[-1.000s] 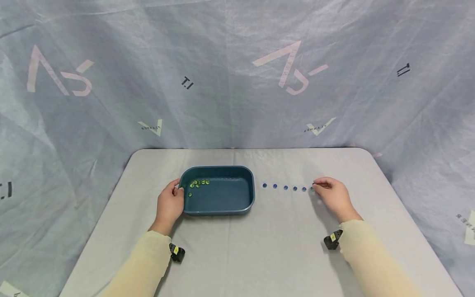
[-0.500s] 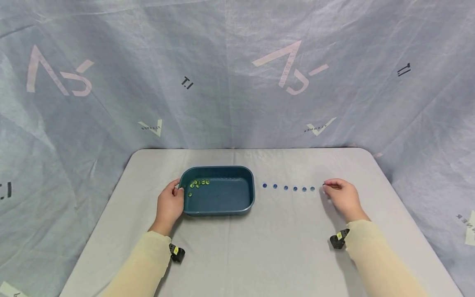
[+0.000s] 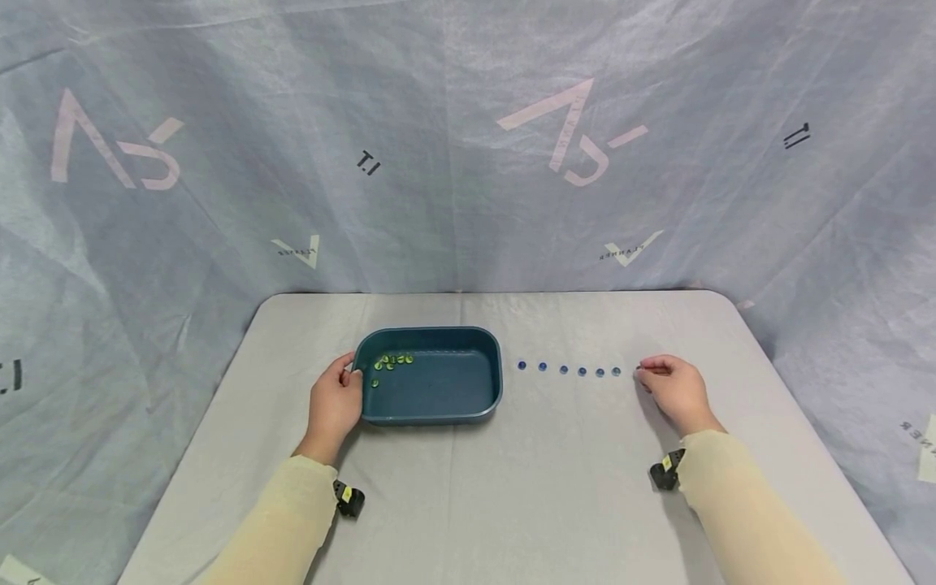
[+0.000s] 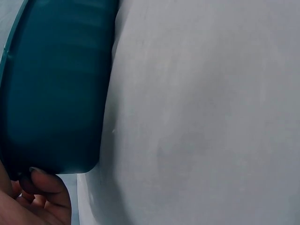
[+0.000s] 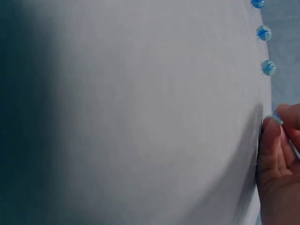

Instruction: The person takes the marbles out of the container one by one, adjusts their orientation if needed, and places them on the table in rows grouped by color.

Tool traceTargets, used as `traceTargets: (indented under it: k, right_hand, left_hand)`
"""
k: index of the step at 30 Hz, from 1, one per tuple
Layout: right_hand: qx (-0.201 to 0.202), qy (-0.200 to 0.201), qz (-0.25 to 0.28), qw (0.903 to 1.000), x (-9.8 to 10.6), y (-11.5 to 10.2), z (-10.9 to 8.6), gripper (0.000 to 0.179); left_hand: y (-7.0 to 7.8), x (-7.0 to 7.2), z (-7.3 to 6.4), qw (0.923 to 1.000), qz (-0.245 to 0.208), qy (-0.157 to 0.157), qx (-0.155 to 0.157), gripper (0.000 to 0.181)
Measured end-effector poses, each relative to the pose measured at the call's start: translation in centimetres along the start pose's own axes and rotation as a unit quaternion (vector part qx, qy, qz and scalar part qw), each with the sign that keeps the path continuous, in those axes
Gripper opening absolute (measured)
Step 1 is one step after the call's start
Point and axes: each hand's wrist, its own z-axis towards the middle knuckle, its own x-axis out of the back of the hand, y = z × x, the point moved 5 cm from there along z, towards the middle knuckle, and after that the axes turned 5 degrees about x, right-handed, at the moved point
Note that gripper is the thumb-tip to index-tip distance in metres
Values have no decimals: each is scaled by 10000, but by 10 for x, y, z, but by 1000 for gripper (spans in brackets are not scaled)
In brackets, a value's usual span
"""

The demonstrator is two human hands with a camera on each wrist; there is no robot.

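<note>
My left hand (image 3: 336, 402) grips the left end of a dark teal plastic bin (image 3: 439, 390), its thumb on the near side of the rim. In the left wrist view the curled fingers (image 4: 51, 187) press against the bin's end wall. Several green marbles (image 3: 388, 361) lie inside the bin at the left. Right of the bin, several blue marbles (image 3: 563, 370) form a spaced row on the table. Just past the row's right end, my right hand (image 3: 674, 392) pinches a blue marble (image 5: 278, 117) between thumb and fingertip, low over the cloth; whether the marble touches it I cannot tell.
A pale cloth covers the table (image 3: 497, 496), whose rounded far edge meets a hanging grey-blue sheet (image 3: 439, 162). Small black cameras sit at the left wrist (image 3: 349, 499) and the right wrist (image 3: 665, 474).
My right hand has moved right from the row's last marble, uncovering it, and carried the pinched marble along; lately it has dipped slightly. The left hand and bin have stayed put.
</note>
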Motion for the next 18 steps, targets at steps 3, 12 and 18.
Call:
traceTargets:
  k: [3,12,18]
  right_hand:
    - [-14,28,-40,10000,-1,1,2,23]
    - [-175,97,-220,9996,-4,4,6,22]
    - [-170,159,-354,9991,-4,4,5,21]
  left_hand:
    - [0,1,0,10000,-21,-10,-9,35]
    - [-1,0,0,10000,-21,-23,-1,35]
    - [0,0,0,10000,-49,-43,22,35]
